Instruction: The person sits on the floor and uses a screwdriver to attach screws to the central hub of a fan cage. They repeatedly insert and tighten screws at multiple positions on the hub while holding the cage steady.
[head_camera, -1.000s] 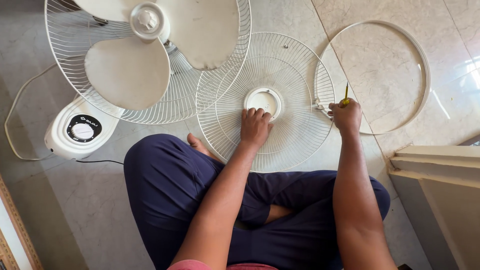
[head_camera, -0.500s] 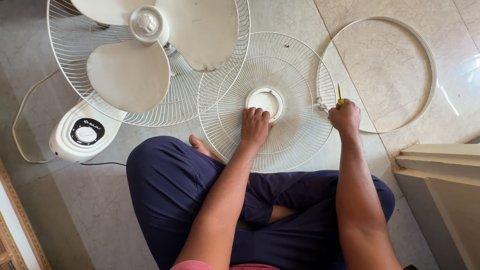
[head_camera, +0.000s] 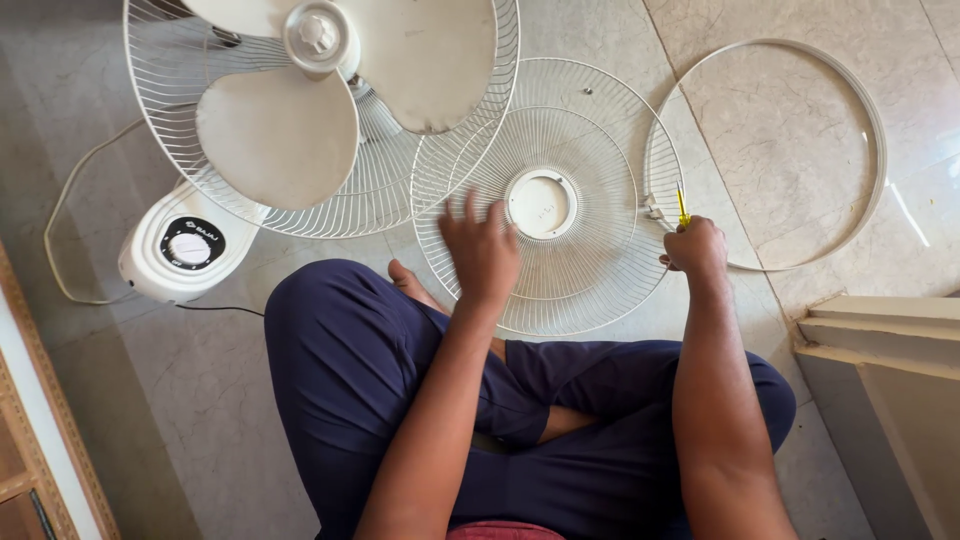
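Round white wire fan guard (head_camera: 590, 150) lay flat on floor before crossed legs. Left hand (head_camera: 482, 250) spread open over its wires, holding nothing. Right hand (head_camera: 695, 246) closed around yellow-handled screwdriver (head_camera: 683, 207) at rim. Guard probably light, springy; better grip at rim.

Pale marble floor tiles (head_camera: 780, 120) gleam with sunlight at right; a wooden shelf unit (head_camera: 30, 440) stands left, cream steps (head_camera: 890, 340) right.
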